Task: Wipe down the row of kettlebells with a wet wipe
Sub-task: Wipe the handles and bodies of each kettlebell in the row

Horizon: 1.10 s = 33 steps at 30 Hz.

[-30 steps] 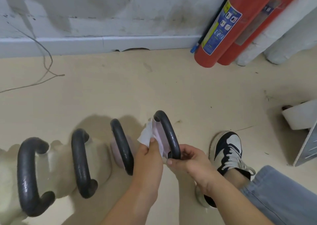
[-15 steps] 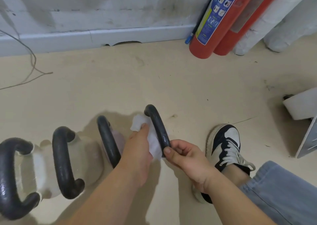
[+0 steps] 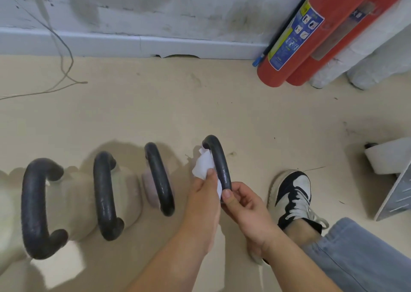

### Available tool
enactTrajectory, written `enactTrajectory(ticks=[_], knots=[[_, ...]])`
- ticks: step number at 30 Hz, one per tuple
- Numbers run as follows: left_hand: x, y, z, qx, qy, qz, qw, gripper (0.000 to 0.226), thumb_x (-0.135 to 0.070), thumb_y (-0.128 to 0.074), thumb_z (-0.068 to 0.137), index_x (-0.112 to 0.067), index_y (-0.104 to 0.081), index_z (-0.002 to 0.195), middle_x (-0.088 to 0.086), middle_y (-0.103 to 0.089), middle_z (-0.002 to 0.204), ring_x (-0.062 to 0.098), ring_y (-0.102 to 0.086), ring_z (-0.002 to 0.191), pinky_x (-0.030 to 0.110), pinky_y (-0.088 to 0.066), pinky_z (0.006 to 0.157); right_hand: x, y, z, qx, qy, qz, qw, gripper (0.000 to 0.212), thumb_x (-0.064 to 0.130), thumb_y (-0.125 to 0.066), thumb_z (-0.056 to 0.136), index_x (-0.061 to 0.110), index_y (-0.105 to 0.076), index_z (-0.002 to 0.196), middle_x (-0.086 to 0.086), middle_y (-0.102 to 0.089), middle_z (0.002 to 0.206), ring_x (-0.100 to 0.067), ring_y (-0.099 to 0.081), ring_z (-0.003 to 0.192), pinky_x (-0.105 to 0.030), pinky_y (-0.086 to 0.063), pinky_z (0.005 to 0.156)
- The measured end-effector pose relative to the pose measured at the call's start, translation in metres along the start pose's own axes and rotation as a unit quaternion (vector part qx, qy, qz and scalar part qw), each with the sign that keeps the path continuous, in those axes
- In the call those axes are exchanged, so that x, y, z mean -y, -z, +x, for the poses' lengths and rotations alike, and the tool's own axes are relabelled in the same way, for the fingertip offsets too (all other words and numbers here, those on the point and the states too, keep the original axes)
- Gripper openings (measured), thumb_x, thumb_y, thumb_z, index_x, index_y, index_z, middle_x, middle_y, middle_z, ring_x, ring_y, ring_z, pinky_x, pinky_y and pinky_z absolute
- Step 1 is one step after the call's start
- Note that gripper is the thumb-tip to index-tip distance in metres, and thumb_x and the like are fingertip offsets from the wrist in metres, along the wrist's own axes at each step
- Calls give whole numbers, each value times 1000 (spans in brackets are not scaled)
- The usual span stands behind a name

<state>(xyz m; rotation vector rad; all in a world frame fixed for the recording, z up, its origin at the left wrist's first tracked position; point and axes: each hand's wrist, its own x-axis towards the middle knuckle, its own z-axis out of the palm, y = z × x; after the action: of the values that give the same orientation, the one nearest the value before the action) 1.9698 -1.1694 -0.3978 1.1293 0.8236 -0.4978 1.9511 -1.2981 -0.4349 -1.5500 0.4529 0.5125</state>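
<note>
Left thumb (image 3: 210, 175): lower along the rightmost kettlebell handle (image 3: 219, 160) than half a second ago; more of the wet wipe (image 3: 203, 163) bared above it.
Left hand (image 3: 202, 205): fingers curled, thumb on top, pinching the wipe against the left side of that handle; fingertips hidden behind the wipe.
Right hand (image 3: 246, 211): thumb and forefinger pinched round the near end of the same handle; remaining fingers loosely curled below.
Wet wipe: white, crumpled, bunched between thumb and handle, reaching up near the far bend.
Rightmost kettlebell: black handle edge-on; body hidden under both hands.
Third kettlebell (image 3: 159, 178): just left of the left hand, not touched; pinkish body, black handle.
Second kettlebell (image 3: 103, 196), leftmost kettlebell (image 3: 33, 207): further left in the row, cream bodies, thick black handles.
Sneaker (image 3: 293, 193): black and white, just right of the right hand; jeans leg (image 3: 360, 260) nearer the camera.
Floor (image 3: 200, 104): beige, scuffed.
Fire extinguishers (image 3: 289, 38): two, red, leaning at the wall (image 3: 155, 6), upper right.
Loose wire (image 3: 64, 53): trailing from wall to floor, upper left.
</note>
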Motion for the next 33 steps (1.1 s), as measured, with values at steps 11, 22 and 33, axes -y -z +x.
enactTrajectory(ticks=[11,22,33], knots=[[-40,-4,46,78,-309,426,847,57,-30,-35,108,-26,-13,160,-9,-18,167,19,-30,149,37,-29,120,2,8,7,32,6,14,999,14,26,-78,92,14,-76,100,-8,-79,104,-17,-69,100,-49,-45,113],[18,10,11,85,-432,504,743,55,-32,-32,100,-19,-43,152,-21,-7,163,-6,11,151,39,-23,125,1,11,2,28,-23,-38,999,5,9,-72,87,6,-74,91,-8,-77,91,-25,-69,88,-38,-54,76],[-69,5,53,100,-264,486,827,54,-33,-35,108,-32,-20,160,-11,-10,169,16,-19,153,27,-20,117,3,0,2,24,12,2,1000,11,23,-72,97,12,-73,99,-2,-67,85,-15,-53,78,-26,-43,72]])
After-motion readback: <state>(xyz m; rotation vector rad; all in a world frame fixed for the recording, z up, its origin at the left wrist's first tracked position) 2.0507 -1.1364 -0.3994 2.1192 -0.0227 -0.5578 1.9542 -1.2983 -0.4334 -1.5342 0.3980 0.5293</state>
